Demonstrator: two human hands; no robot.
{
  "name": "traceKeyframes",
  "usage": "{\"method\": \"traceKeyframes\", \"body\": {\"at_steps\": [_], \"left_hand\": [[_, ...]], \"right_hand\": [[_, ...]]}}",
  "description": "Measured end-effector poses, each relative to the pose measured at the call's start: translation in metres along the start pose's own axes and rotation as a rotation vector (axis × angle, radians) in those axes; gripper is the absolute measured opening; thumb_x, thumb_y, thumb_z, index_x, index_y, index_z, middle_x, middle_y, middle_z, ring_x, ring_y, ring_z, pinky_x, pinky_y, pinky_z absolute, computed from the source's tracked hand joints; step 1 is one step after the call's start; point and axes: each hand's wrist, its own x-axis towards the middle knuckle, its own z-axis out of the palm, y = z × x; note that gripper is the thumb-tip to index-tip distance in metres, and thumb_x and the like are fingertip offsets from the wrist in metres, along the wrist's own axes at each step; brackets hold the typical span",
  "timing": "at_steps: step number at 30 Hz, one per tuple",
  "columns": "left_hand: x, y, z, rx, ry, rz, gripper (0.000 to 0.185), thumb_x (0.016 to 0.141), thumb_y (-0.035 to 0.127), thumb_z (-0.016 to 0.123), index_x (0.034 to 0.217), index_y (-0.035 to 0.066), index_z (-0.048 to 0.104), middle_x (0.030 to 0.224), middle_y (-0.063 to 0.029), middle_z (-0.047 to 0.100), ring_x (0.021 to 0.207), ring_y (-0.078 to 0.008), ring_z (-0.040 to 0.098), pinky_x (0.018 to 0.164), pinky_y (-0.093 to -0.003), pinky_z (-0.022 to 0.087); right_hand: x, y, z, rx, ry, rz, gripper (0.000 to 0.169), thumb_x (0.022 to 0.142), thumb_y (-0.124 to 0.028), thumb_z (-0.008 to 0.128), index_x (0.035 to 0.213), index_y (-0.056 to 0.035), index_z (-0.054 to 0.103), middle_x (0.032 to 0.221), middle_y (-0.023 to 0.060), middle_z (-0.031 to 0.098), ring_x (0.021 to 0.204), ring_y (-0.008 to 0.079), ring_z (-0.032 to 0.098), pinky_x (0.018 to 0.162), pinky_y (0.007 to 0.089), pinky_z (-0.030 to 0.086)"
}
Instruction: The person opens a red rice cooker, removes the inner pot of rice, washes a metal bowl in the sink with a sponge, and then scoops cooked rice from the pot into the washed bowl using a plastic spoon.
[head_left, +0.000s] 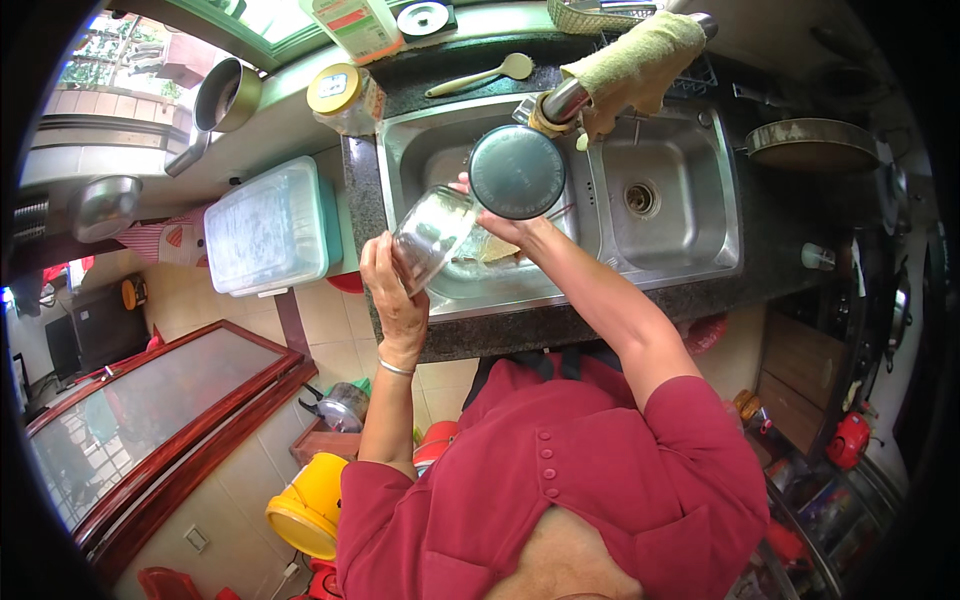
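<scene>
My left hand grips a clear glass jar around its base end. The jar is tilted over the left sink basin, its other end towards my right hand. My right hand reaches in from the right, fingertips close to that end of the jar. A dark green round cap with raised writing, just by the end of the faucet, covers much of my right hand. Whether my right hand touches the jar or holds anything is hidden. Beneath lies a yellowish sponge or cloth, partly covered.
A pale towel wraps the faucet. To the right is a second basin. A long-handled brush and a yellow-lidded jar stand behind the sink. At left is a lidded teal plastic box. A pan is far right.
</scene>
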Motion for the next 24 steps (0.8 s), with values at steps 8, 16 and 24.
{"method": "traceKeyframes", "body": {"at_steps": [8,16,24], "left_hand": [[-0.039,-0.02,-0.015,-0.083,0.0,0.144,0.061,0.09,0.003,0.066,0.144,-0.002,0.038,0.14,-0.0207,0.053,0.13,-0.0385,0.05,0.111,-0.0475,0.04],[-0.031,-0.018,-0.016,-0.311,-0.06,0.316,0.049,0.091,0.001,0.062,0.137,-0.001,0.045,0.141,-0.0277,0.048,0.128,-0.0429,0.052,0.106,-0.0506,0.047],[-0.036,-0.015,-0.004,-0.39,-0.115,0.345,0.05,0.09,-0.001,0.063,0.137,0.001,0.047,0.14,-0.027,0.05,0.126,-0.0428,0.055,0.106,-0.05,0.046]], "right_hand": [[-0.06,-0.082,-0.083,0.005,0.464,0.016,0.042,0.095,-0.025,0.063,0.126,-0.0003,0.051,0.126,0.0191,0.055,0.11,0.0373,0.061,0.093,0.0505,0.055],[-0.053,-0.182,-0.105,-0.151,0.727,-0.359,0.046,0.102,-0.032,0.046,0.133,0.0008,0.036,0.14,0.0182,0.041,0.114,0.0423,0.059,0.092,0.0584,0.054],[-0.063,-0.195,-0.085,-0.291,0.777,-0.289,0.042,0.104,-0.028,0.04,0.133,0.0029,0.037,0.138,0.0259,0.047,0.118,0.0454,0.056,0.093,0.0608,0.053]]}}
